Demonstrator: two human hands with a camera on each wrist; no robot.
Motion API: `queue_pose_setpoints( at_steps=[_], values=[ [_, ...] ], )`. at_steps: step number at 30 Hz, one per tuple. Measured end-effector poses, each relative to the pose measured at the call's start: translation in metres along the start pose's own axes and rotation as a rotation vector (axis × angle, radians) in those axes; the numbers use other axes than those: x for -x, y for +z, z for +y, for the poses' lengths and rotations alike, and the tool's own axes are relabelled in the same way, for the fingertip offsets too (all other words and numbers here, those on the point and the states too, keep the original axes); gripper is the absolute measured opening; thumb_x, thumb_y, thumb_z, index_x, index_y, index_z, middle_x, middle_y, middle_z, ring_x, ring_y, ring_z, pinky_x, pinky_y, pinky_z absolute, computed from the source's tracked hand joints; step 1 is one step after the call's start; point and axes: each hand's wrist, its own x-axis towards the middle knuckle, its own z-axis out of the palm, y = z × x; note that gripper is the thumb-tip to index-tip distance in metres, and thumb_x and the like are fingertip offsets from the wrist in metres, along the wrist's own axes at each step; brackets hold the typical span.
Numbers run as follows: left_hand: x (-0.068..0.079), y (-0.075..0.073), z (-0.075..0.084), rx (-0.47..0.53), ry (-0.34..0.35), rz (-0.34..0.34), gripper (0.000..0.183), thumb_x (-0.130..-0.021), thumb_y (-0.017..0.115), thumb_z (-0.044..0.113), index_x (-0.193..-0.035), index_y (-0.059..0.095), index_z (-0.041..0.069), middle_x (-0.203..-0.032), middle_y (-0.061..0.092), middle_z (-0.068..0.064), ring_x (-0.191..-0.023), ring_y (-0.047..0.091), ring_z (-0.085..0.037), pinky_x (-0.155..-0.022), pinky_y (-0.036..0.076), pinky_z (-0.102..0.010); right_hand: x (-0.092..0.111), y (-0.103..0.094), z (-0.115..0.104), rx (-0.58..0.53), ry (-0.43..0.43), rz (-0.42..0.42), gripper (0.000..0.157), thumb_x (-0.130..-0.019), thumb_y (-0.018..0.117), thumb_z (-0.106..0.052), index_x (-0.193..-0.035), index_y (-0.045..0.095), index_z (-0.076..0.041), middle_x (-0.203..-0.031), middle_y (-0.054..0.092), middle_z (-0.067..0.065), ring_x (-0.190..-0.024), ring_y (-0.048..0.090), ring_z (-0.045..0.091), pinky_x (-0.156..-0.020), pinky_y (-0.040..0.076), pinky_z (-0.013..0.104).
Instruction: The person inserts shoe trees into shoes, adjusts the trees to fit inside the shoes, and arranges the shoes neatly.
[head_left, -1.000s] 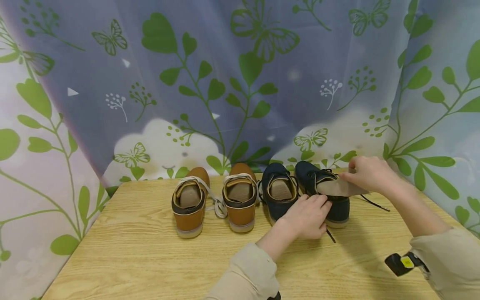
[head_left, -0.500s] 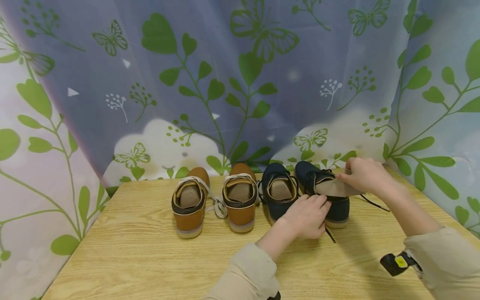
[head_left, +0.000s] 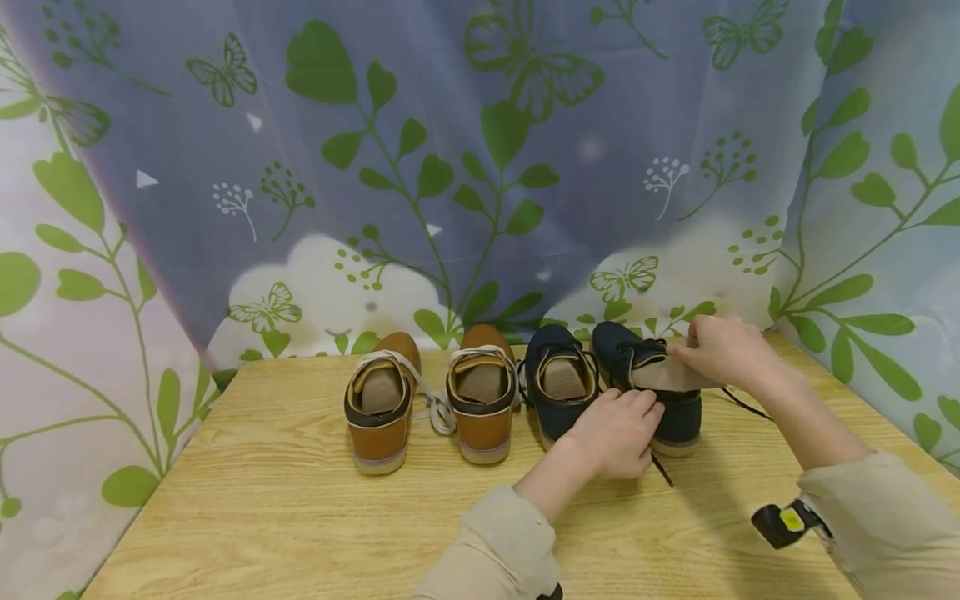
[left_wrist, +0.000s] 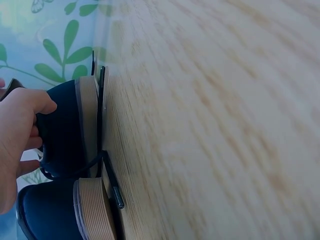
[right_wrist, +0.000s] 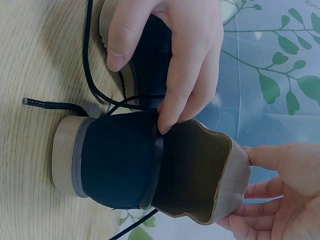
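Observation:
At the right end of a row stands a dark blue lace-up shoe (head_left: 678, 421) with a pale sole. My left hand (head_left: 615, 433) grips its heel collar; in the left wrist view the thumb lies against the shoe's heel. My right hand (head_left: 727, 346) pinches the raised heel end of a beige insole (head_left: 667, 377), whose front end is hidden inside the shoe. In the right wrist view the insole's dark underside (right_wrist: 192, 167) shows above the shoe's opening, with my right fingers on its far, light face. A matching blue shoe (head_left: 555, 343) stands beside it to the left.
Two brown shoes (head_left: 483, 429) with loose whitish laces (head_left: 442, 412) stand further left on the wooden table (head_left: 300, 517). Black laces (head_left: 663, 471) trail beside the right blue shoe. A leaf-patterned curtain (head_left: 420, 133) hangs close behind the row.
My right hand has shifted slightly left and its forearm has swung left, still pinching the insole. My left hand and the shoes hold their places.

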Motion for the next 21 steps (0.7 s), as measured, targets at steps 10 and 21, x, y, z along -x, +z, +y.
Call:
queue_pose_setpoints(
  at_steps=[10,21],
  values=[
    [-0.0009,-0.0007,0.0000,-0.019,-0.004,0.003,0.057,-0.092,0.044,0.047,-0.142,0.039,0.021,-0.139,0.038,0.004,-0.125,0.038,-0.009,-0.100,0.032,-0.027,-0.0040,0.0024,-0.0017,0.000,0.008,-0.004,0.032,-0.091,0.057,-0.028,-0.076,0.051,-0.001,-0.063,0.047,0.007,-0.054,0.045,0.019,-0.049,0.036,0.030],
    [-0.0010,0.0001,0.0005,0.002,-0.010,-0.009,0.057,-0.092,0.044,0.048,-0.142,0.038,0.020,-0.139,0.037,0.004,-0.125,0.038,-0.009,-0.099,0.032,-0.027,-0.0069,0.0087,-0.0018,-0.012,0.004,-0.005,0.035,-0.092,0.056,-0.026,-0.066,0.042,-0.007,-0.056,0.034,0.001,-0.047,0.031,0.013,-0.047,0.030,0.027]
  ],
)
